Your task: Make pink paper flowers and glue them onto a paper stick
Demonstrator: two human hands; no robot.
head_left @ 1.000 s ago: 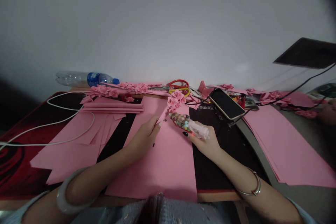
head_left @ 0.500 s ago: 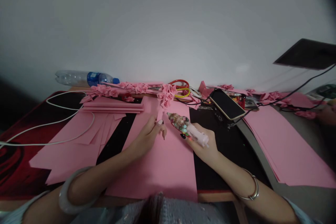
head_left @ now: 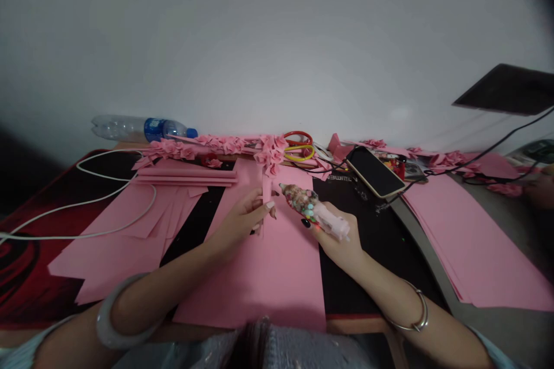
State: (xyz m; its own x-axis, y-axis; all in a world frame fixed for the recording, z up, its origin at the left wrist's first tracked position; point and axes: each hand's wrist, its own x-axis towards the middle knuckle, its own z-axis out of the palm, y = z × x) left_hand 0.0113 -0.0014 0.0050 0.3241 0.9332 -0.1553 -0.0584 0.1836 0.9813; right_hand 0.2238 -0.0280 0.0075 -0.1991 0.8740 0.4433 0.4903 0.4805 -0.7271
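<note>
My left hand (head_left: 242,222) pinches the narrow pink stem of a paper flower bunch (head_left: 270,155), held upright over a large pink sheet (head_left: 255,288). Several folded pink blossoms crown the stem. To the right, my right hand (head_left: 340,245) is wrapped round a decorated glue gun (head_left: 307,207) with a pale handle and colourful beads. Its nozzle points up and left, near the stem, with a small gap between them. The fingers under the glue gun are partly hidden.
Rolled pink paper (head_left: 186,177) and loose sheets (head_left: 116,242) lie left; a paper stack (head_left: 471,242) lies right. Along the back are a plastic bottle (head_left: 125,127), scissors (head_left: 299,153), more paper flowers (head_left: 220,144) and a phone (head_left: 375,172). A white cable (head_left: 86,236) crosses the left side.
The flower bunch has shifted slightly left, and more of its stem shows in my left hand. My right hand and the glue gun have moved slightly right.
</note>
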